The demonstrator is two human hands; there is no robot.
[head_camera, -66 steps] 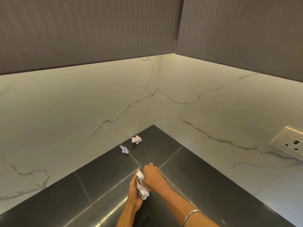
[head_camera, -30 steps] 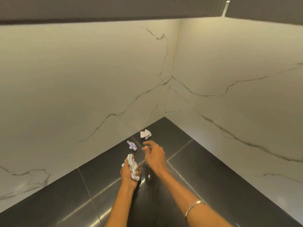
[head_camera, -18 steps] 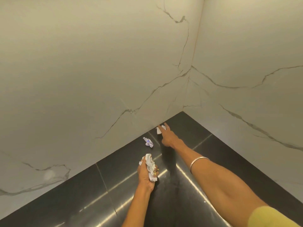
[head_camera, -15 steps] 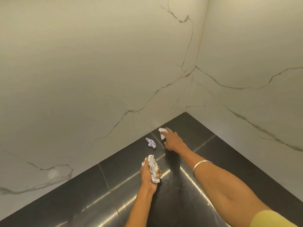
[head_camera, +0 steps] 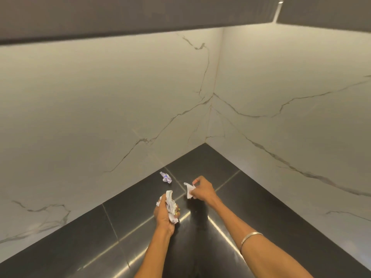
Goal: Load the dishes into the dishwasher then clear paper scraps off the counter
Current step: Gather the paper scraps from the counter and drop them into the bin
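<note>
Paper scrap (head_camera: 188, 190) — white, folded — is pinched by the right hand (head_camera: 201, 190) above the dark counter (head_camera: 261, 207). A crumpled wad (head_camera: 171, 205) is gripped in the left hand (head_camera: 165, 214) (fingers curled round it). One small scrap (head_camera: 166, 177) lies near the marble wall (head_camera: 100, 117).

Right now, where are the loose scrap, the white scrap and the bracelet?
Loose scrap (head_camera: 166, 177): head view, its crumpled middle, on the counter.
White scrap (head_camera: 189, 191): head view, its flat face, pinched by right hand.
Bracelet (head_camera: 251, 236): head view, band on right wrist.

worktop (head_camera: 261, 207): dark glossy tile, reflective
walls (head_camera: 100, 107): pale veined marble, smooth
scraps (head_camera: 170, 205): crumpled white paper
bangle (head_camera: 251, 236): shiny metal
</note>
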